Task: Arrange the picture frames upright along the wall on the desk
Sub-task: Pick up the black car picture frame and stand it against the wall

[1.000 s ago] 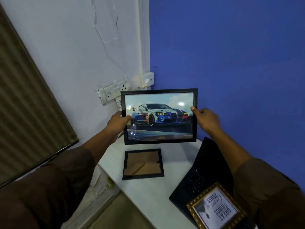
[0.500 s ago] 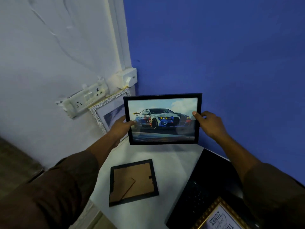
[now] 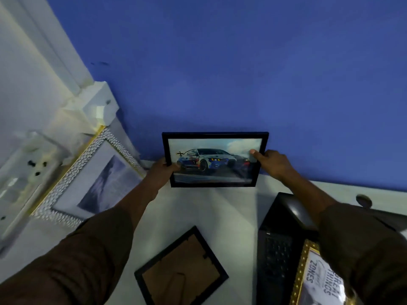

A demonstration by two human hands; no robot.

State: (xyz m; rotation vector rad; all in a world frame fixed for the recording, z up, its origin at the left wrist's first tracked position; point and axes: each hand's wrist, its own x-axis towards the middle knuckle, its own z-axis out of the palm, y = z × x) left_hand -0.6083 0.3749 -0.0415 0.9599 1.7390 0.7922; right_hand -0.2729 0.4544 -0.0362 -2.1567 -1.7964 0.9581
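Nearest the person, a gold-edged frame [image 3: 317, 280] with printed words lies on a black laptop [image 3: 277, 245] at the lower right, and a small black frame [image 3: 180, 269] lies face down on the white desk [image 3: 220, 212], its brown backing and stand showing; both are not yet stood up. Beyond them the two sleeved arms reach forward. The left hand [image 3: 158, 172] grips the left edge of the black car picture frame [image 3: 214, 159], thumb on the glass, and the right hand [image 3: 271, 165] pinches its right edge the same way, so the frame sits between the hands, held on both sides. A second ago it was carried high and clear of the desk; half a second ago it was lower and nearer the corner; now it has come down and back until its lower edge looks to meet the desk and its top leans close to the blue wall [image 3: 242, 62]. This placement seems nearly finished, with only the release left, though actual contact with the wall cannot be confirmed. Farther left, a white pebbled frame [image 3: 92, 177] already leans upright against the white side wall [image 3: 19, 69], below a socket strip [image 3: 26, 168].
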